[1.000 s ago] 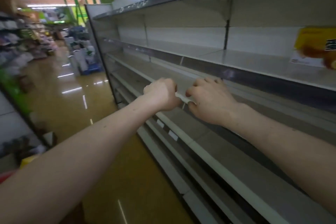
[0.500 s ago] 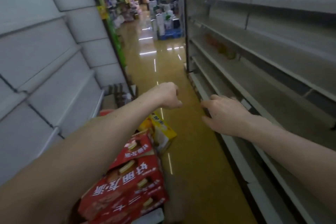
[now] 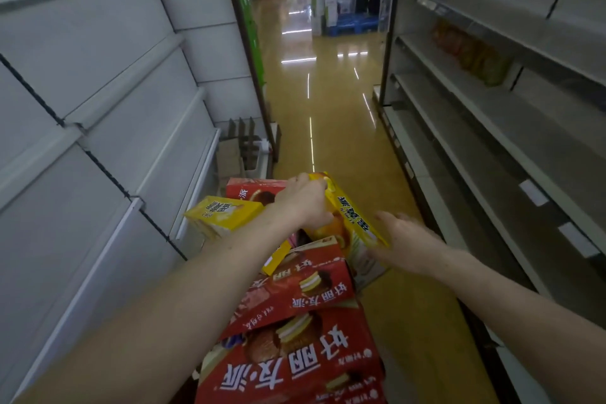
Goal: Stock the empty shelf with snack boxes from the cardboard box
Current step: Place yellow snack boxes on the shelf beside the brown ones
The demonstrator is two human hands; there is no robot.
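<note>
Your left hand (image 3: 303,203) now grips the yellow rectangular cardboard snack box (image 3: 355,218) by its far upper end, with the fingers curled over the edge. Half a second ago this hand hung above the stock and held nothing, and one second ago both hands were at the front lip of the shelving. Your right hand (image 3: 406,243) is open, its fingers spread and nearly straight, with the fingertips at the near lower corner of the same box. It cannot be told whether they press the box or only approach it. The box is tilted, its lower end close over the pile of red rectangular snack boxes (image 3: 295,361), which lies below both hands and nearer to you. A second yellow snack box (image 3: 223,215) lies just to the left of your left wrist. The cardboard box itself is hidden under this stock. The empty grey metal shelf (image 3: 511,154) runs along the right of your right hand, well apart from the held box. The change indicates that the pick-up step has begun, with one unit secured in one hand. The likely next move is to bring the right hand under the lower end for support, then swing the box rightward to the shelf. A one-handed end grip on a tilted box is liable to slip.
</note>
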